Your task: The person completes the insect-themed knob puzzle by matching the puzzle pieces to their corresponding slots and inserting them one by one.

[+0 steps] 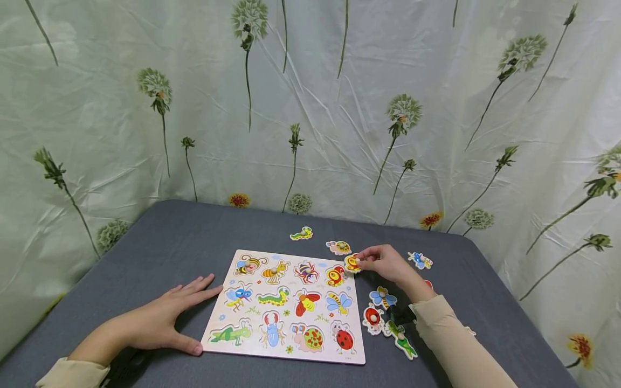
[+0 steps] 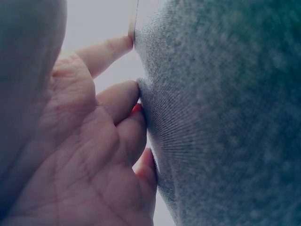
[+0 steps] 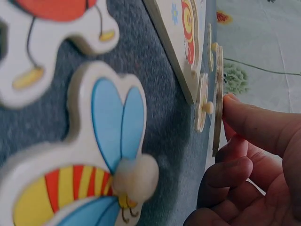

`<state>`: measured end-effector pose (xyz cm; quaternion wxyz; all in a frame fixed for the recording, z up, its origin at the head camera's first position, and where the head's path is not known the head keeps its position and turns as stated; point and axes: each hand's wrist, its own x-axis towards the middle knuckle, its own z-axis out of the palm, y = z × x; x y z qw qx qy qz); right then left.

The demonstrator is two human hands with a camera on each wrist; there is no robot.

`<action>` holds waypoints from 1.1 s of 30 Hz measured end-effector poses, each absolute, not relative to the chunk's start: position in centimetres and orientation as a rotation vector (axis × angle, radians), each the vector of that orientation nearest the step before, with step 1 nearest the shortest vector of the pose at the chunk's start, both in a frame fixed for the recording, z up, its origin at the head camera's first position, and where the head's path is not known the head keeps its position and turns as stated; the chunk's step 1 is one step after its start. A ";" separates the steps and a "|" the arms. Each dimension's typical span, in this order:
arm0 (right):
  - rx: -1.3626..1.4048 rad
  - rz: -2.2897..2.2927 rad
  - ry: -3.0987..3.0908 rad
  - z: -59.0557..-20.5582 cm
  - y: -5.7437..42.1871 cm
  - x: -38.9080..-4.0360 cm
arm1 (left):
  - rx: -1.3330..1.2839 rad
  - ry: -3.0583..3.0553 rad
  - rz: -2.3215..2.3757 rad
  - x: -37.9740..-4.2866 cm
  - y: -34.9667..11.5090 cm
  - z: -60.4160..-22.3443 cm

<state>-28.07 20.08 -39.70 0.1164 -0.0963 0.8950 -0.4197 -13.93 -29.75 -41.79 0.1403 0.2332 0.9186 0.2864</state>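
Note:
A pink wooden puzzle board with printed insects lies on the table. Spread flat at its left side is my left hand; its thumb touches the lower left corner and its index fingertip the left edge. My right hand pinches a red and yellow butterfly puzzle piece above the board's upper right corner. In the right wrist view that piece appears edge-on between thumb and fingers. The printed butterfly on the board is just left of the held piece.
Right of the board lie a ladybug piece, a dragonfly piece and a grasshopper piece. Beyond it are a caterpillar piece, a snail piece and a blue piece. A dandelion-patterned curtain hangs behind the grey table.

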 end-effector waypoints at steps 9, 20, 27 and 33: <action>-0.331 -1.231 2.596 -39.8 19.4 -27.7 | 0.679 2.657 0.836 -13.9 -29.7 -41.7; -0.377 -1.216 2.562 -40.1 18.3 -27.3 | 0.678 2.657 0.835 -13.9 -29.7 -41.8; -0.399 -1.205 2.543 -40.1 17.6 -27.1 | 0.669 2.659 0.825 -13.9 -29.7 -41.7; -0.403 -1.215 2.514 -40.2 17.0 -26.9 | 0.660 2.656 0.824 -13.9 -29.7 -41.7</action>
